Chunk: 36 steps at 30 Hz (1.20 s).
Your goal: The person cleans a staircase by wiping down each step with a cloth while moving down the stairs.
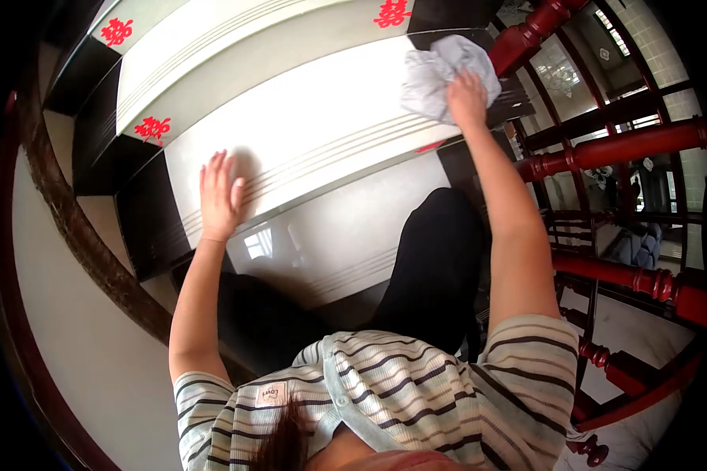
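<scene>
A crumpled light grey cloth (428,82) lies at the right end of a white stair tread (314,118), against the dark border by the railing. My right hand (468,100) is on top of it, fingers bent into its folds and pressing it to the step. Near the left end of the same tread is my left hand (221,196), its fingers stretched out and nothing in them. A shadow falls beside that hand; whether the palm rests fully on the stone cannot be made out.
Dark red turned balusters (628,149) line the stairs on the right. Red paper characters (153,128) are stuck on the risers. A brown curved skirting (82,228) runs along the left wall. My knees (440,235) are close below the tread's edge.
</scene>
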Tool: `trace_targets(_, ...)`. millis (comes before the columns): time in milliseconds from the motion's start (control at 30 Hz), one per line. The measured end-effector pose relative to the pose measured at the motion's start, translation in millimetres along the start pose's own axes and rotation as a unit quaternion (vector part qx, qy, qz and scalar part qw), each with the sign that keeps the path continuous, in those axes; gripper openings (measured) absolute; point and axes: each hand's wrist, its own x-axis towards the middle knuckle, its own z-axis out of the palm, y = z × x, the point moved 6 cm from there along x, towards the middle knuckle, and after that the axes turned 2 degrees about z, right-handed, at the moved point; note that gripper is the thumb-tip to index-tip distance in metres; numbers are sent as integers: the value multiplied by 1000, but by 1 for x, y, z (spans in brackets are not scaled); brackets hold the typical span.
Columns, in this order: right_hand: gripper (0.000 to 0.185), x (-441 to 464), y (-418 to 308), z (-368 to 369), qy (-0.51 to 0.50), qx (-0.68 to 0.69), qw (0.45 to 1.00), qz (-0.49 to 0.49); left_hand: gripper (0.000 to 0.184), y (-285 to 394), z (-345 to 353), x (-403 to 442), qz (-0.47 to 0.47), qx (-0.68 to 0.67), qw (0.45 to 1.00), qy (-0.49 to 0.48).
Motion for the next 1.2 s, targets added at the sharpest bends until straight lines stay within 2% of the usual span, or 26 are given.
trace_targets(67,39,18,27,2,-10,35,999,8,48,17,25,4,-9,-2,999,-51)
trace_targets(133,42,26,14,14,-14,-11,997,-72,50,17,27,4,-12,8,998,-55)
trace_targets(167,45,26,0,11,17,52,993,-106,51,19,24,5,-16,10,998,-62)
trace_targets(200,45,34,-7,16,12,55,993,-106,51,20,26,6,-18,11,998,-67)
trace_targets(267,46,60,-13,26,40,17,997,-56,50,19,26,6,-15,41,996,-77)
trace_targets(333,50,100,18,46,64,54,991,104,49,16,27,5,-17,46,995,-85)
trace_targets(400,53,121,29,51,107,122,967,196,49,16,28,6,-23,49,993,-106)
trace_targets(467,55,144,46,64,95,113,958,246,49,17,29,7,-36,60,990,-122)
trace_targets(567,64,161,79,63,119,219,924,291,49,16,28,8,-44,66,988,-135)
trace_targets(667,70,172,91,69,59,219,927,299,49,17,28,8,-49,61,987,-142)
trace_targets(700,70,173,92,80,53,218,927,300,49,14,29,7,-50,61,986,-148)
trace_targets(767,60,175,103,91,104,210,924,302,50,15,30,7,-39,49,990,-129)
trace_targets(800,55,193,115,118,55,88,969,223,51,17,30,7,-39,52,990,-123)
trace_targets(833,52,203,127,140,5,-37,989,141,51,17,31,7,-39,53,990,-122)
trace_targets(867,48,175,80,92,1,-53,983,175,51,18,30,8,-38,55,990,-120)
trace_targets(933,49,137,22,69,-95,-4,993,74,51,17,30,7,-34,50,991,-117)
trace_targets(967,41,112,1,64,47,15,999,10,51,16,31,6,-38,49,991,-118)
trace_targets(1033,38,58,-42,28,39,57,991,-112,50,17,30,4,-36,46,992,-115)
trace_targets(1067,38,27,-55,1,8,135,982,-135,50,16,31,4,-39,48,991,-116)
trace_targets(1133,33,-17,-40,-19,58,240,958,-148,50,15,32,4,-32,52,992,-110)
trace_targets(1200,33,-42,1,-33,52,225,971,-66,50,15,33,3,-35,59,991,-114)
